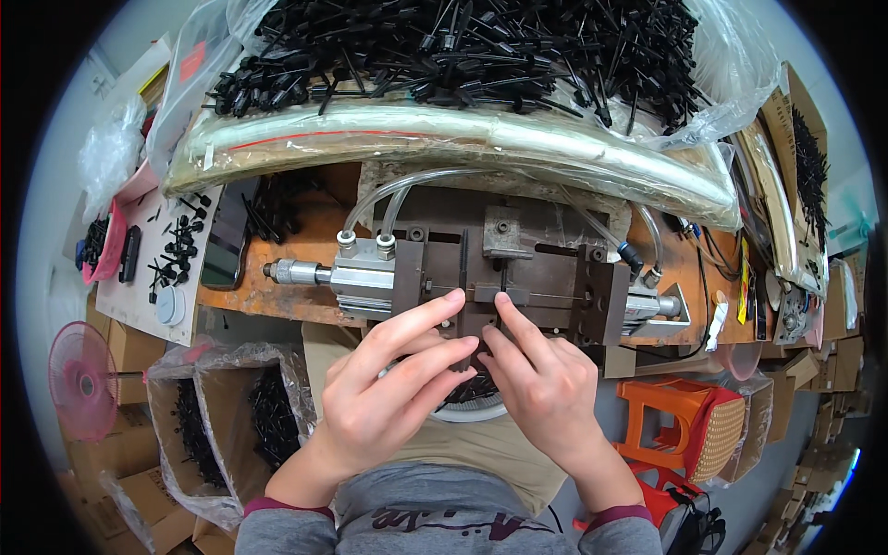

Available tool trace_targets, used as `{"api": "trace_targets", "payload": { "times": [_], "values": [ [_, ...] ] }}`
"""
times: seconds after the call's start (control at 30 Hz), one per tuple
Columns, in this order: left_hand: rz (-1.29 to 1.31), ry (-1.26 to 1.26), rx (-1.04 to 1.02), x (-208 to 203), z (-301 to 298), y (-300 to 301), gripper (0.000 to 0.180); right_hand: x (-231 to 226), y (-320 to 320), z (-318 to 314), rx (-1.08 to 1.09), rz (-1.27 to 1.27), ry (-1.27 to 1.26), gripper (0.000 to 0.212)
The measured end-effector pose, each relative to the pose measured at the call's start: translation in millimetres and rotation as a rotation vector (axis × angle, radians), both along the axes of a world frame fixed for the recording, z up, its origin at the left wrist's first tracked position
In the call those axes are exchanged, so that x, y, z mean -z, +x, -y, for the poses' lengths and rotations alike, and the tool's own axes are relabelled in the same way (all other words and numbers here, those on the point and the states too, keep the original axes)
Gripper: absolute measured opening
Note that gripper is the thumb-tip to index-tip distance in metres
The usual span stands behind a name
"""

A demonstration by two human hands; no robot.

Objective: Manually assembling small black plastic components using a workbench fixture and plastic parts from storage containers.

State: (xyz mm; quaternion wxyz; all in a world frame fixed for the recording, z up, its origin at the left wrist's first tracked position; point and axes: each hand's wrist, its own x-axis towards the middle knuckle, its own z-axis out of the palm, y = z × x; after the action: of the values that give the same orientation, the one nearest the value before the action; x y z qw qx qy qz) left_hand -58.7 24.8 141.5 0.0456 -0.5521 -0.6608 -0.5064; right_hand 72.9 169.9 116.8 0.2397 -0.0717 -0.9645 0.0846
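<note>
A dark metal clamping fixture (pixel 435 264) lies on the bench, with a silver air cylinder (pixel 363 282) at its left and another silver cylinder (pixel 652 305) at its right. My left hand (pixel 379 379) is over its near edge, fingers stretched and apart, the tips beside an upright-looking black rod (pixel 463 259). Close by, my right hand (pixel 546 384) has its index finger and thumb around a thin black part (pixel 503 277) at the fixture's centre block (pixel 502 236). The fingers partly hide that part's lower end.
A large heap of black stemmed parts (pixel 462 46) fills a plastic-lined tray (pixel 444 129) behind the fixture. Clear air hoses (pixel 393 199) arch over it. A phone (pixel 227 240) lies at left. Below stand lined boxes (pixel 227 425), a pink fan (pixel 83 379) and an orange stool (pixel 661 421).
</note>
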Motion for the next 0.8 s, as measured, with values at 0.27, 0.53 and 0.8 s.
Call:
{"api": "trace_targets", "payload": {
  "times": [0.27, 0.53, 0.8],
  "values": [
    [0.030, -0.002, 0.014, 9, 3, 2, 0.028, -6, -2, 3, 0.021, 0.031, 0.016, 0.023],
    [0.020, 0.004, 0.017, 9, 6, 1, 0.029, -9, -2, 5, 0.022, 0.064, 0.043, 0.025],
    [0.012, -0.012, 0.006, 11, 7, 2, 0.029, -46, -29, -33, -0.144, -0.162, -0.259, 0.019]
  ]
}}
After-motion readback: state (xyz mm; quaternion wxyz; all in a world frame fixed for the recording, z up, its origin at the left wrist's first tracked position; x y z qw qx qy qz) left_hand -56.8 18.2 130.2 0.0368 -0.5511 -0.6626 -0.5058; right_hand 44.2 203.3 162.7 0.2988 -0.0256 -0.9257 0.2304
